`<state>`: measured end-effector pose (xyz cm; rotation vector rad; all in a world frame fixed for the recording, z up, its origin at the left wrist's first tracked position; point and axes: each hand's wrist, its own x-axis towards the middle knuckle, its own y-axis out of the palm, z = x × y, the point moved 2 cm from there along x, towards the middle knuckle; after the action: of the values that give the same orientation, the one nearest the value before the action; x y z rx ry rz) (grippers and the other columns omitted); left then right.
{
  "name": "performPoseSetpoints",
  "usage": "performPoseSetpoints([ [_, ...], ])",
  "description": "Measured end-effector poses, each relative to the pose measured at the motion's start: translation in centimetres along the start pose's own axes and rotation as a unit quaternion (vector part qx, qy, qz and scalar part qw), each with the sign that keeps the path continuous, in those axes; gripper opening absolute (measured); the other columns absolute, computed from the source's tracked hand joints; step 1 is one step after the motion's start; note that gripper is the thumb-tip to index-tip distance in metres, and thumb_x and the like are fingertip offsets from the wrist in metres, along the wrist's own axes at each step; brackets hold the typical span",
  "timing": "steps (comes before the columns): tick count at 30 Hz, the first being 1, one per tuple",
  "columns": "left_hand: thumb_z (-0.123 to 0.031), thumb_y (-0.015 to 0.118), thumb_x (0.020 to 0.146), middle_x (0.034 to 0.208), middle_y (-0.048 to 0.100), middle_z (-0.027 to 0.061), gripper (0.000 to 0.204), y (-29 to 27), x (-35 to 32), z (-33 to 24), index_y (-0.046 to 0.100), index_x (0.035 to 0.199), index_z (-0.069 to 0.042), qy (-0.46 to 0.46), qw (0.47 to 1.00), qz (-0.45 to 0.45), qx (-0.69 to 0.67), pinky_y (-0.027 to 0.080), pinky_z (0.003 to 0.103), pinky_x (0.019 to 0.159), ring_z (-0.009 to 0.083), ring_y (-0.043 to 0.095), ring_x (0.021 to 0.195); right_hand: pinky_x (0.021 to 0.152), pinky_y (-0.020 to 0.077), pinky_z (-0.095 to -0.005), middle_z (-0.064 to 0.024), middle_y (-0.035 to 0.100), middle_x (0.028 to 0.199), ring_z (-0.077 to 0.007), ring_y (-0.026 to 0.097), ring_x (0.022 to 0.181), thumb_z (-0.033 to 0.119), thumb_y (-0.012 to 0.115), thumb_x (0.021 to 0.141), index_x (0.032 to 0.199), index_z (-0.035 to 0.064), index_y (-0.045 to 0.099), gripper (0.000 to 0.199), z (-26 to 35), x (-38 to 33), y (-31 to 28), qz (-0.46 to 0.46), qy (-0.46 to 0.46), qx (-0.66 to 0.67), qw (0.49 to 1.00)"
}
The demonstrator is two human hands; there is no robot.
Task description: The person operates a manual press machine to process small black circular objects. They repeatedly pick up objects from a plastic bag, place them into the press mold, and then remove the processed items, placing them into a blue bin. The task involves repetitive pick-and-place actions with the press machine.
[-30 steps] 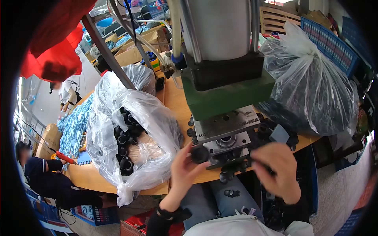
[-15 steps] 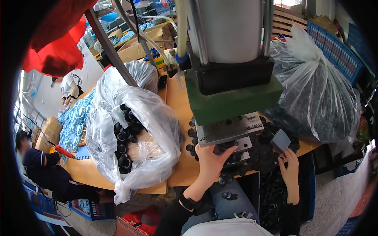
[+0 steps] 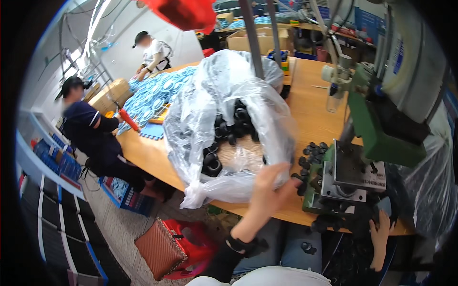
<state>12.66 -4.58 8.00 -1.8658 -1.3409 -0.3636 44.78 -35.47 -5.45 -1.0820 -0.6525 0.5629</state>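
Observation:
My left hand (image 3: 268, 193), smeared by motion, is at the right side of a clear plastic bag (image 3: 191, 138). Black rubber-like parts (image 3: 234, 125) show through the bag's mouth. Whether that hand holds anything I cannot make out. My right hand (image 3: 380, 234) rests with fingers spread over dark parts at the table's front edge. A grey-blue block (image 3: 384, 206) is just beyond its fingertips. Between the hands stands a green press (image 3: 379, 136) with steel plates (image 3: 350, 168) under its head. Loose black parts (image 3: 315, 151) lie left of the press.
A second plastic bag (image 3: 429, 190) stands right of the press. At the left, a person in dark clothes (image 3: 90, 126) and one in white (image 3: 153, 52) are by a heap of light-blue items (image 3: 160, 93). A red stool with a brown cushion (image 3: 162, 250) is below the table.
The view has swung left. My left hand has left the press plates and moved left to the plastic bag. My right hand stays near the grey-blue block.

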Motion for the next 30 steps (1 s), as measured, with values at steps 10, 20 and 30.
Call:
performPoseSetpoints([
  [10,-0.016,0.068,0.078,0.106,0.063,0.0185,0.036,-15.1,0.3,20.6,0.060,0.111,-0.004,-0.187,0.896,0.156,0.371,0.049,0.043,0.077,0.0404,0.061,0.086,0.103,0.0318,-0.0343,-0.0159,0.052,0.127,-0.0263,0.047,0.120,0.013,0.062,0.083,0.125,-0.0038,0.049,0.047,14.5,1.6,-2.6,-0.076,-0.052,0.436,0.895],
  [20,-0.008,0.055,0.092,0.111,0.058,0.0095,0.048,-8.7,2.0,8.2,0.040,0.137,-0.003,-0.319,0.879,0.053,-0.352,0.052,0.024,0.067,0.0160,0.065,0.078,0.092,0.0296,-0.0440,-0.0157,0.054,0.105,-0.0341,0.046,0.099,0.025,0.078,0.070,0.110,0.0000,0.055,0.052,18.2,6.3,-0.1,-0.169,-0.049,0.272,0.946],
  [30,-0.016,0.081,0.068,0.101,0.064,0.0100,0.054,7.7,1.0,-1.6,0.058,0.114,0.001,-0.021,0.969,0.221,-0.110,0.046,0.035,0.082,0.0236,0.058,0.093,0.093,0.0352,-0.0330,-0.0120,0.052,0.115,-0.0244,0.048,0.107,0.014,0.071,0.077,0.119,0.0007,0.052,0.049,14.5,0.7,-3.9,-0.302,0.050,0.344,0.888],
])
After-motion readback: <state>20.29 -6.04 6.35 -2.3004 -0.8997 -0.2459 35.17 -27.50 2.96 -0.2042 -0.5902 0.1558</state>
